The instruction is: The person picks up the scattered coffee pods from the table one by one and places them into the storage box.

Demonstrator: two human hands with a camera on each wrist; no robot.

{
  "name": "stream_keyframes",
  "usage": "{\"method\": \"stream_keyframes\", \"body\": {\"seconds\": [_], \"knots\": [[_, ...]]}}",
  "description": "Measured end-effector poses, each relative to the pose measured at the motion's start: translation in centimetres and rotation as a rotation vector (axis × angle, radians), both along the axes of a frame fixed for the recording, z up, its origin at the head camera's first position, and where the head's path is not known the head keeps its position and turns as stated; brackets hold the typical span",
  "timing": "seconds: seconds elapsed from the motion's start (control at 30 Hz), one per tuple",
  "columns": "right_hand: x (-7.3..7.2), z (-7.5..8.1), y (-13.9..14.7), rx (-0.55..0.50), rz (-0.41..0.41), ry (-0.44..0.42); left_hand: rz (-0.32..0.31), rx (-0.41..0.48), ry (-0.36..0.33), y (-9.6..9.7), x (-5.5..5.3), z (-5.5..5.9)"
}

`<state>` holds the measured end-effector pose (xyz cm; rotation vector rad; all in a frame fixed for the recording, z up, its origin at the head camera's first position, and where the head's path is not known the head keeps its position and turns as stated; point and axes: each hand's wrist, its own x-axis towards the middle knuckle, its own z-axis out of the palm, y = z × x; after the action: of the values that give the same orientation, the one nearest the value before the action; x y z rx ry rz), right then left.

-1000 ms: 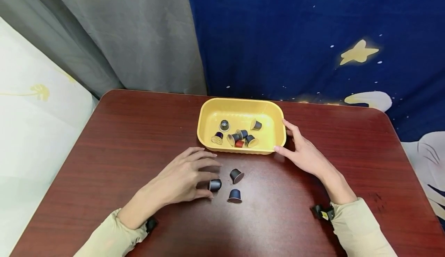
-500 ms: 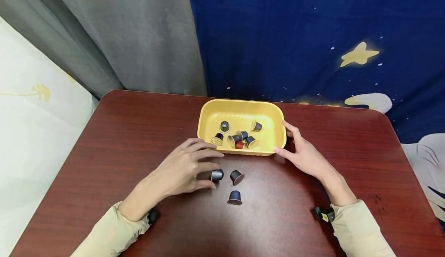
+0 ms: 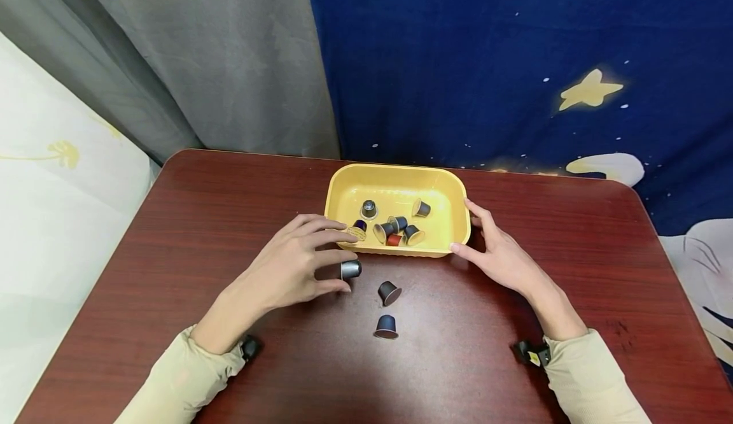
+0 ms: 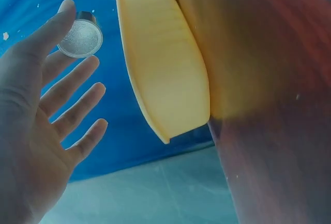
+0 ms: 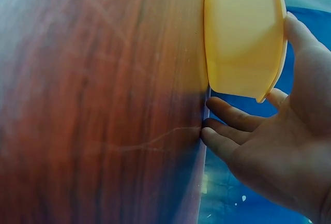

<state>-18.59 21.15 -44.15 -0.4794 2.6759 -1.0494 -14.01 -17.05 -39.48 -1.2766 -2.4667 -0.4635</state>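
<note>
My left hand (image 3: 294, 261) pinches a silver-grey coffee capsule (image 3: 351, 269) between thumb and index finger, near the front left corner of a yellow tray (image 3: 441, 251). The left wrist view shows the held capsule's round foil lid (image 4: 80, 39), while the other fingers (image 4: 80, 110) spread away from it. My right hand (image 3: 504, 255) touches the tray's right end, thumb at the front rim and index finger on the end rim. In the right wrist view its remaining fingers (image 5: 235, 115) extend below the tray wall (image 5: 243, 53). Two dark capsules, one brownish (image 3: 389, 293) and one blue (image 3: 386, 327), lie on the table.
Several capsules lie in the tray, among them a red one (image 3: 394, 240) and a dark green one (image 3: 369, 209). The dark red wooden table (image 3: 458, 360) ends at the back against a blue curtain (image 3: 458, 61) and a grey curtain (image 3: 246, 61).
My left hand has lifted the silver-grey capsule from beside the other two and carried it away from me to the tray's front edge. The right hand and tray stay put.
</note>
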Motion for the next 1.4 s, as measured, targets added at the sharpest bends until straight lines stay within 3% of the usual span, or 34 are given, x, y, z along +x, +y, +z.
{"method": "stream_keyframes", "body": {"seconds": [0.37,0.7,1.4], "knots": [[0.0,-0.1,0.1,0.007,-0.003,-0.003,0.026,0.016,0.016,-0.4,-1.3,0.0],[0.2,-0.1,0.1,0.012,-0.002,-0.009,0.027,0.02,-0.011,-0.2,-2.2,-0.4],[0.1,0.1,0.0,0.004,-0.003,-0.02,0.04,0.017,0.03,0.7,-3.8,-0.9]]}}
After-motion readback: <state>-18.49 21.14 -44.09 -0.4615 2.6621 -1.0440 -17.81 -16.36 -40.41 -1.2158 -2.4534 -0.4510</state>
